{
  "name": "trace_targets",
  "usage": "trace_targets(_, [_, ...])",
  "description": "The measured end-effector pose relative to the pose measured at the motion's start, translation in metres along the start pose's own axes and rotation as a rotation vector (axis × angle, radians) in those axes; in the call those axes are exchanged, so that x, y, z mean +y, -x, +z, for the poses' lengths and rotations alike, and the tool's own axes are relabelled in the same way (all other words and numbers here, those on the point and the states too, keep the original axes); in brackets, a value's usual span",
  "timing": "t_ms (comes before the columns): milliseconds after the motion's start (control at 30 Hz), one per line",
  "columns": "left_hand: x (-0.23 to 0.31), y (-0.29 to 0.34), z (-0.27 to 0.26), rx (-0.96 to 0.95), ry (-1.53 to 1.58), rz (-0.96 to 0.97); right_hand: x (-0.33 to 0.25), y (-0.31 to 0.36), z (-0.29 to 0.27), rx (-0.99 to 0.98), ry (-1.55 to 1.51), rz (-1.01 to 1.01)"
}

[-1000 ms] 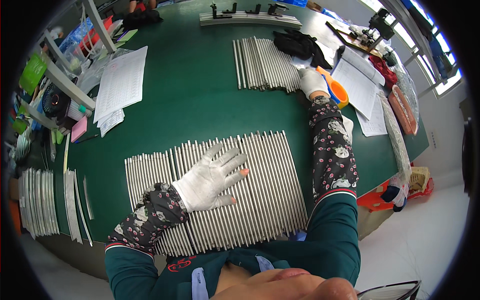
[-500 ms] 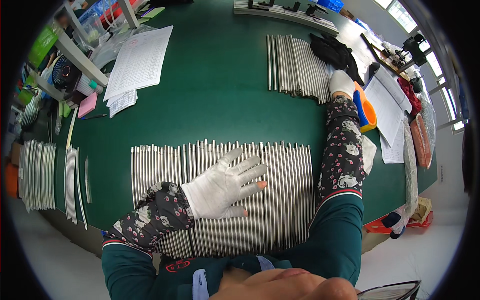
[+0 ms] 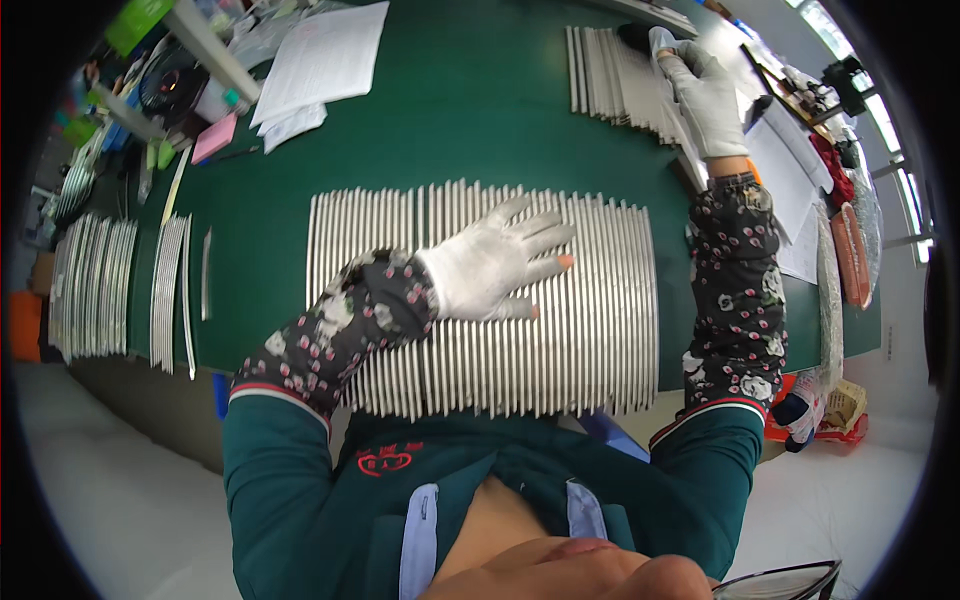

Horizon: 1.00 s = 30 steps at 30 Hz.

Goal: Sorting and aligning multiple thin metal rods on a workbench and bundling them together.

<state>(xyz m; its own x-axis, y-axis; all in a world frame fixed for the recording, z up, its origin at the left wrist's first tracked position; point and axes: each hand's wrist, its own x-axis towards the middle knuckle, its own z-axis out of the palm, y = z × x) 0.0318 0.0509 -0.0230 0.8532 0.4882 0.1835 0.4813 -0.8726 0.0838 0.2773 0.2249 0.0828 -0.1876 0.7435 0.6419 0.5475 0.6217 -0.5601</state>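
A person in white work gloves and flowered sleeve covers leans over a green worktop [image 3: 480, 120] laid with thin grey metal strips. The left hand [image 3: 492, 265] lies flat, fingers spread wide, on the near row of strips [image 3: 590, 320], a long bank of them set side by side and running from the worktop's front edge toward twelve o'clock. The palm presses the middle of the row; the fingertips point toward three o'clock, and two of them show bare through the glove. The right hand [image 3: 708, 95] reaches out to one o'clock, its fingers curled down onto the far bundle of strips [image 3: 610, 70], touching the right end of that bundle; whether it grips a strip or merely rests there cannot be told. The two lots of strips lie well apart, with bare green between them. At nine o'clock more strips [image 3: 110, 285] lie in a loose fan near the worktop's left edge. White paper sheets [image 3: 320, 60] sit at eleven o'clock, with a pink notepad [image 3: 213, 137] just beside them. More papers [image 3: 790, 190] lie at two o'clock, past the right forearm.
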Motion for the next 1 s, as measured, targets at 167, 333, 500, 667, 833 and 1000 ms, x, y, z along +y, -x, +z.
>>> trace_targets(167, [0.005, 0.023, -0.024, 0.127, -0.065, 0.083, -0.073, 0.083, 0.040, -0.198, 0.551, -0.129])
trace_targets(333, [-0.025, 0.125, -0.055, 0.137, -0.180, -0.358, -0.110, 0.152, 0.074, -0.293, 0.458, -0.326])
trace_targets(500, [-0.060, 0.165, -0.023, 0.290, -0.220, -0.627, -0.117, 0.157, 0.136, -0.473, 0.471, -0.257])
trace_targets(667, [-0.052, 0.142, -0.025, 0.233, -0.238, -0.724, -0.140, 0.145, 0.161, -0.588, 0.547, -0.117])
trace_targets(833, [-0.046, 0.139, -0.023, 0.228, -0.208, -0.731, -0.152, 0.155, 0.156, -0.592, 0.497, -0.104])
trace_targets(1000, [-0.007, 0.142, -0.024, 0.190, -0.129, -0.749, -0.161, 0.181, 0.139, -0.581, 0.440, -0.115])
